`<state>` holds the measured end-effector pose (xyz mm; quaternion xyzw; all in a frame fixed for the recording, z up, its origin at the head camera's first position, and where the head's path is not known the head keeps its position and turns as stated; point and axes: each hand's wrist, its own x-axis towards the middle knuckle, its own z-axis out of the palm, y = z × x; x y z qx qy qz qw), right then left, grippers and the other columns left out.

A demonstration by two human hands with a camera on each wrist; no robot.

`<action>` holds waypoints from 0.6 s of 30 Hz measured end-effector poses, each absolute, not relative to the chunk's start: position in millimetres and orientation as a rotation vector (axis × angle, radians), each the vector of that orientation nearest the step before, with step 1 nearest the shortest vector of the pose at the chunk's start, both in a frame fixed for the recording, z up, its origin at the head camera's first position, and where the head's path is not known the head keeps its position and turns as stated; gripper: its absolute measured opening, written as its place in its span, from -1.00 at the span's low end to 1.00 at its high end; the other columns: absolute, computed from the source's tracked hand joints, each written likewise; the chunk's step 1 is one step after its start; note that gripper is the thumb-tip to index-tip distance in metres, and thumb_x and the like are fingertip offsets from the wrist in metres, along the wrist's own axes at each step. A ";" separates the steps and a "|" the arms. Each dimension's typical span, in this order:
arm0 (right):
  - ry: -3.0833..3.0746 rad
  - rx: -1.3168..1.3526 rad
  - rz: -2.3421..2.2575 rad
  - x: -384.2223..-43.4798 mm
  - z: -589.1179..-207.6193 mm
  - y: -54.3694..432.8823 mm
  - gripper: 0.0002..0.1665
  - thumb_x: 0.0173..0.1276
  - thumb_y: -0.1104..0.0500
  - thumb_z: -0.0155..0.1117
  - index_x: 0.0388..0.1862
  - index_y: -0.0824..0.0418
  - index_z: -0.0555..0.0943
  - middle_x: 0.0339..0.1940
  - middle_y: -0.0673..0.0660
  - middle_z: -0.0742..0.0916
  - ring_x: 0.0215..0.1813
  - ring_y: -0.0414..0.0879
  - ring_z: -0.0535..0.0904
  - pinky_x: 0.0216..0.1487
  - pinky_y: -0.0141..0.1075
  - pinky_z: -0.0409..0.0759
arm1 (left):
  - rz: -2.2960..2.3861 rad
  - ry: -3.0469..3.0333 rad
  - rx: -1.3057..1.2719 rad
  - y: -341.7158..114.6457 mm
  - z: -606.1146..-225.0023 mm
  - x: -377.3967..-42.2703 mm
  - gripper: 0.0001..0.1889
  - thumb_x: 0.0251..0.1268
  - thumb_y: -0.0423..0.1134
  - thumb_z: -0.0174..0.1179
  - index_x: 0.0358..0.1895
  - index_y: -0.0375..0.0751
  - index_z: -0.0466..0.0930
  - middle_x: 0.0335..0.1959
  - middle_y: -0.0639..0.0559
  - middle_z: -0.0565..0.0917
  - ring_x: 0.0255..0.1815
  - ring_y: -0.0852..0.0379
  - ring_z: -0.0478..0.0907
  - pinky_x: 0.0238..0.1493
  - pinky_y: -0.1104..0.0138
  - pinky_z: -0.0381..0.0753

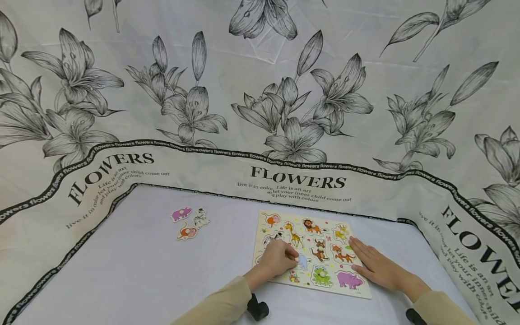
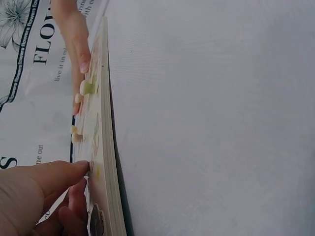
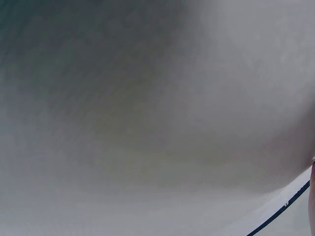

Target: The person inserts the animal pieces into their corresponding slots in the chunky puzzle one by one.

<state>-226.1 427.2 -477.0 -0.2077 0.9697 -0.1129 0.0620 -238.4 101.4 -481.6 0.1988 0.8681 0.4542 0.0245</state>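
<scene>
A wooden peg puzzle board [image 1: 300,283] with several animal pictures lies on the white table. My left hand [image 1: 277,259] is over its lower left part, thumb and forefinger pinching the knob of a pale blue animal puzzle piece [image 1: 303,262]. In the left wrist view, the left hand [image 2: 44,194] has its fingertips low at the board's face, and the held piece is hidden. Against the board's right edge rests my right hand [image 1: 379,266], its fingers extended. A purple hippo piece [image 1: 349,280] and a green frog piece [image 1: 322,276] sit nearby on the board.
Three loose pieces lie at the table's back left: a purple hippo [image 1: 181,214], a zebra [image 1: 201,217] and an orange monkey-like animal [image 1: 187,232]. A flower-printed cloth [image 1: 219,171] borders the table behind. The right wrist view shows mostly blurred white surface.
</scene>
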 end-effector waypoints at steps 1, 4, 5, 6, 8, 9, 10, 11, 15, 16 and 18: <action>2.935 -0.635 -0.341 -225.9 -477.1 427.2 -0.13 0.46 -0.21 -0.05 0.52 0.29 0.05 0.54 0.33 0.15 0.58 -0.29 -0.28 0.21 -0.80 -0.55 | 1.419 2.666 0.611 100.8 -481.4 -238.5 -0.86 -0.03 -0.44 0.41 -0.34 -0.23 0.75 -0.52 0.11 0.71 -0.56 0.45 0.47 -0.46 0.57 0.47; 2.941 -0.644 -0.330 -226.0 -477.7 427.7 -0.13 0.46 -0.21 -0.05 0.52 0.29 0.06 0.54 0.34 0.15 0.54 -0.39 -0.33 0.21 -0.80 -0.56 | 1.455 2.617 0.603 98.9 -481.0 -239.0 -0.84 -0.05 -0.47 0.40 -0.32 -0.25 0.74 -0.52 0.10 0.71 -0.55 0.44 0.50 -0.44 0.57 0.49; 2.942 -0.643 -0.327 -226.1 -478.0 427.9 -0.13 0.46 -0.21 -0.05 0.52 0.29 0.05 0.54 0.33 0.15 0.55 -0.37 -0.32 0.21 -0.80 -0.56 | 1.463 2.608 0.604 98.2 -481.0 -239.2 -0.83 -0.05 -0.48 0.40 -0.32 -0.26 0.74 -0.52 0.10 0.71 -0.55 0.44 0.50 -0.43 0.57 0.49; 2.945 -0.642 -0.321 -226.4 -478.4 428.1 -0.13 0.47 -0.21 -0.05 0.52 0.28 0.05 0.54 0.33 0.15 0.57 -0.30 -0.28 0.21 -0.80 -0.56 | 1.473 2.599 0.604 97.6 -481.2 -239.6 -0.82 -0.06 -0.48 0.40 -0.31 -0.26 0.74 -0.52 0.09 0.72 -0.55 0.44 0.50 -0.43 0.57 0.49; 2.947 -0.639 -0.318 -226.8 -479.0 428.4 -0.13 0.47 -0.21 -0.05 0.52 0.28 0.05 0.54 0.33 0.15 0.60 -0.18 -0.20 0.21 -0.80 -0.56 | 1.485 2.587 0.616 96.3 -482.1 -240.6 -0.82 -0.06 -0.48 0.41 -0.30 -0.27 0.74 -0.52 0.09 0.72 -0.56 0.44 0.50 -0.42 0.57 0.49; 2.949 -0.639 -0.317 -226.9 -479.4 428.6 -0.13 0.47 -0.21 -0.06 0.52 0.28 0.05 0.54 0.33 0.15 0.60 -0.15 -0.18 0.21 -0.80 -0.55 | 1.492 2.582 0.623 95.6 -482.4 -241.0 -0.81 -0.06 -0.47 0.42 -0.30 -0.28 0.74 -0.52 0.09 0.72 -0.56 0.44 0.50 -0.42 0.57 0.50; 2.949 -0.640 -0.317 -227.0 -479.8 428.8 -0.13 0.47 -0.21 -0.06 0.53 0.28 0.05 0.54 0.32 0.15 0.60 -0.16 -0.19 0.21 -0.80 -0.56 | 1.498 2.575 0.627 94.8 -482.3 -241.3 -0.81 -0.06 -0.47 0.42 -0.29 -0.28 0.74 -0.52 0.09 0.72 -0.56 0.45 0.50 -0.42 0.57 0.49; 2.949 -0.644 -0.321 -227.0 -480.1 428.8 -0.14 0.47 -0.21 -0.06 0.53 0.28 0.05 0.54 0.33 0.15 0.59 -0.23 -0.25 0.21 -0.80 -0.56 | 1.501 2.572 0.639 94.4 -483.1 -242.0 -0.81 -0.05 -0.46 0.42 -0.28 -0.28 0.74 -0.52 0.10 0.72 -0.56 0.45 0.49 -0.42 0.57 0.48; 2.953 -0.662 -0.332 -226.5 -480.6 429.0 -0.14 0.47 -0.20 -0.06 0.52 0.29 0.05 0.54 0.34 0.16 0.42 -0.61 -0.44 0.21 -0.80 -0.55 | 1.521 2.545 0.658 92.4 -483.7 -242.5 -0.82 -0.02 -0.46 0.39 -0.27 -0.28 0.74 -0.51 0.11 0.71 -0.57 0.45 0.45 -0.46 0.55 0.45; 2.954 -0.664 -0.332 -226.6 -480.7 429.0 -0.14 0.47 -0.20 -0.06 0.52 0.29 0.05 0.54 0.34 0.16 0.39 -0.66 -0.45 0.21 -0.80 -0.55 | 1.525 2.543 0.660 91.6 -483.6 -242.4 -0.82 -0.01 -0.46 0.38 -0.26 -0.28 0.74 -0.50 0.11 0.71 -0.57 0.45 0.44 -0.47 0.55 0.44; 2.954 -0.662 -0.330 -227.1 -480.9 429.2 -0.13 0.47 -0.21 -0.06 0.52 0.29 0.05 0.54 0.34 0.16 0.36 -0.69 -0.47 0.20 -0.81 -0.56 | 1.531 2.555 0.663 89.9 -482.5 -241.9 -0.83 0.00 -0.46 0.35 -0.27 -0.26 0.74 -0.50 0.10 0.70 -0.57 0.44 0.41 -0.48 0.54 0.43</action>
